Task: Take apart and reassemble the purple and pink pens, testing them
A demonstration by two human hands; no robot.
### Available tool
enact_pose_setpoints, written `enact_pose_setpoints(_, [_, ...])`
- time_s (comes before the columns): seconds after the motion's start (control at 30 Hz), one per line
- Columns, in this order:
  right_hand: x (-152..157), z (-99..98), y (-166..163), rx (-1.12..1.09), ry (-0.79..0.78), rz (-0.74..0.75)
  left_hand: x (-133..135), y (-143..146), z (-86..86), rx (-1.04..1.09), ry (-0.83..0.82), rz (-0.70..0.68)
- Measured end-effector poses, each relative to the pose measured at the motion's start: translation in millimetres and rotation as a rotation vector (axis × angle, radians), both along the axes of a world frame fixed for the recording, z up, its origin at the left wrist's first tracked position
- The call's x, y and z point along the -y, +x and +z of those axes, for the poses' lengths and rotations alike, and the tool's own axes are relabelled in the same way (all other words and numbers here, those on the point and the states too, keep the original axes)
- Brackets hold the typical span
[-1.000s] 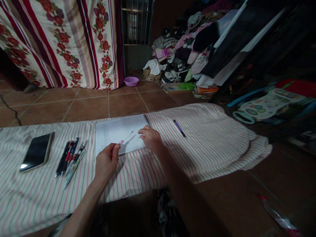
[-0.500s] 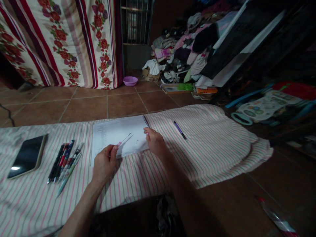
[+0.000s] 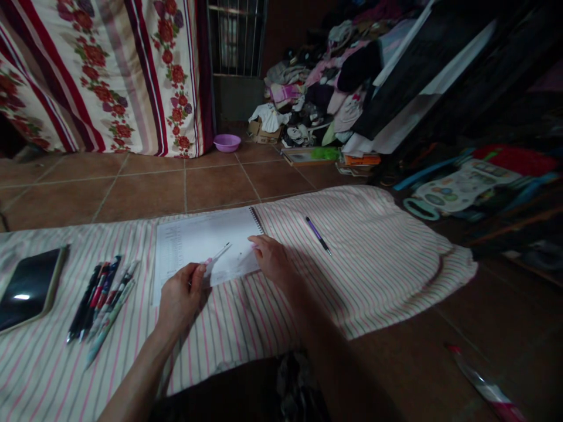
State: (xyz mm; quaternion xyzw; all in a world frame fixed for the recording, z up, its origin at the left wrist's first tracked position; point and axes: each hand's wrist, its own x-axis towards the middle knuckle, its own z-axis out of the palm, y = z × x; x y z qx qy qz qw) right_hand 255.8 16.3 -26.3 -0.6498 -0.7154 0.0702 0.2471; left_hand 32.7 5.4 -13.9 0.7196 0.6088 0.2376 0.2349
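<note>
My left hand (image 3: 180, 296) is closed on a pen (image 3: 208, 261) with a pinkish barrel. A thin refill with a dark tip sticks out of its front, above the notebook page, pointing up and right. My right hand (image 3: 273, 261) is closed over the right edge of the spiral notebook (image 3: 185, 234). A small pinkish piece (image 3: 254, 246) shows at its fingertips; its kind is too small to make out. Tiny dark specks lie on the page between the hands. To the right, a purple and black pen (image 3: 318, 235) rests on the striped cloth.
Several pens (image 3: 102, 299) lie in a bunch left of the notebook, beside a dark-screened tablet (image 3: 30, 287). The striped cloth (image 3: 378, 252) covers the low surface. Beyond are a purple basin (image 3: 227, 143), a floral curtain (image 3: 136, 76) and a heap of clothes (image 3: 325, 88).
The whole view has shifted slightly, with things on the cloth appearing further left. Both hands keep their grips, and the pen with the bare refill stays over the page.
</note>
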Motion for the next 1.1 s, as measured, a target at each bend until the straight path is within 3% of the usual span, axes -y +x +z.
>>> enact_pose_setpoints(0.2, [0, -5.2, 10, -0.126, 0.153, 0.013, 1, -1, -1.2, -0.008, -0.014, -0.004])
enact_pose_setpoints(0.4, [2, 2.7, 23, -0.219, 0.222, -0.163, 1, 2, -0.2, -0.008, -0.023, 0.007])
enact_pose_setpoints(0.57, [7, 15.9, 10, -0.405, 0.238, -0.259, 0, 4, 1.7, 0.055, -0.02, 0.019])
enact_pose_setpoints(0.83, [9, 30.7, -53, -0.979, -0.06, -0.231, -2, 2, 1.4, 0.128, -0.025, 0.042])
enact_pose_setpoints(1.1, [14, 20.1, -88, -1.281, -0.297, -0.168, -2, -1, 2.2, 0.184, -0.036, 0.059])
